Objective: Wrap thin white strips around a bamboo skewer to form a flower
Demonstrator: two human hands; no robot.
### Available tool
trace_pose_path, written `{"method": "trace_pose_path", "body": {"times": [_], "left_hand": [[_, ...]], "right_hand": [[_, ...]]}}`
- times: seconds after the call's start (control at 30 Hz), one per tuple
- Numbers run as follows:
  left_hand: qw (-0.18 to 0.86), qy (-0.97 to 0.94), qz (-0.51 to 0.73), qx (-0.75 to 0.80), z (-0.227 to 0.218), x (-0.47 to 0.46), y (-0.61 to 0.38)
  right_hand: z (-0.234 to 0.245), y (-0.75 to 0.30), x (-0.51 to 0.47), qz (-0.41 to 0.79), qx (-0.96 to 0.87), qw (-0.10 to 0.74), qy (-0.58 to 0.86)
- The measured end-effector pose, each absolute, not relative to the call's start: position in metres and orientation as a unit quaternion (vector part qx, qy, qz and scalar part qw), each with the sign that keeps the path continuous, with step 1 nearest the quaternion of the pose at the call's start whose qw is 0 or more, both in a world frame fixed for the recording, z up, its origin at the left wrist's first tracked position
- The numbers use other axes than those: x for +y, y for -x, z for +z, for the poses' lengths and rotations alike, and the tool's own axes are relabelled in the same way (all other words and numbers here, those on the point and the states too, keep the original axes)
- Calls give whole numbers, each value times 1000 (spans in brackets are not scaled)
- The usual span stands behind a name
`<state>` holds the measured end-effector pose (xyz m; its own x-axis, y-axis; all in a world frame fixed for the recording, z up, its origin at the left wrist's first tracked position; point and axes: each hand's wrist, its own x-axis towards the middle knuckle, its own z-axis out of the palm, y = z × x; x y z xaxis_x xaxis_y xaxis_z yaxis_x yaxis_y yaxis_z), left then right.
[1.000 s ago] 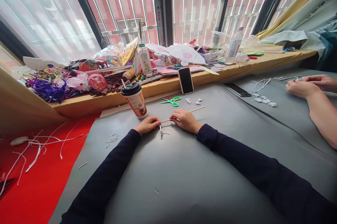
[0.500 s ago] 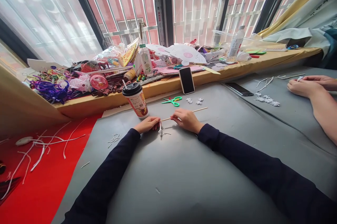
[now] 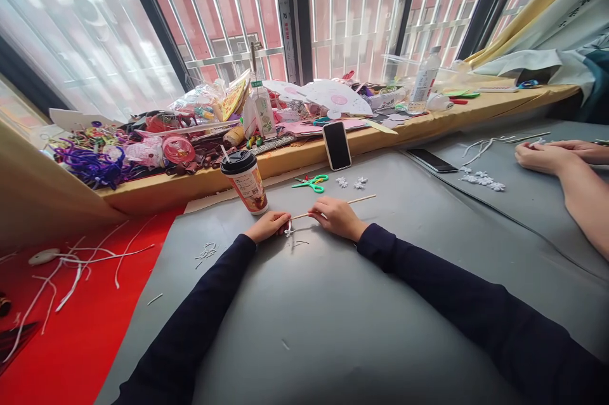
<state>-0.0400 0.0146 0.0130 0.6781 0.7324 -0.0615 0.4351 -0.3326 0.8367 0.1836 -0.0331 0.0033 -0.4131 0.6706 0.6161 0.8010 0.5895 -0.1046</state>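
Note:
My right hand (image 3: pixel 339 217) is closed around a thin wooden stick (image 3: pixel 360 199) that lies almost flat over the grey table cover (image 3: pixel 333 303). My left hand (image 3: pixel 269 226) pinches a small white pipe-cleaner piece (image 3: pixel 288 230) at the stick's left end. Both hands rest on the cover, close together. A few white scraps (image 3: pixel 204 252) lie to the left of my left hand. Just behind the hands stand a paper cup with a black lid (image 3: pixel 244 180) and green scissors (image 3: pixel 311 183).
A black phone (image 3: pixel 337 145) leans on the cluttered wooden sill (image 3: pixel 304 152). Small white flowers (image 3: pixel 352 183) lie beside the scissors. Another person's hands (image 3: pixel 547 156) work at the right near more white flowers (image 3: pixel 481 180) and a second phone (image 3: pixel 432 161). White strips (image 3: pixel 80 259) lie on red cloth.
My left hand's white piece has been drawn up closer to the stick's end. The other person's hands have shifted a little lower. My view moved slightly.

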Motion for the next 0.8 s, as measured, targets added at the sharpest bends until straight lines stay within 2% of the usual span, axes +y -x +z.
{"method": "trace_pose_path", "body": {"times": [0.8], "left_hand": [[458, -791, 192, 358, 9, 17, 41]], "right_hand": [[3, -184, -32, -94, -832, 335, 433]]}}
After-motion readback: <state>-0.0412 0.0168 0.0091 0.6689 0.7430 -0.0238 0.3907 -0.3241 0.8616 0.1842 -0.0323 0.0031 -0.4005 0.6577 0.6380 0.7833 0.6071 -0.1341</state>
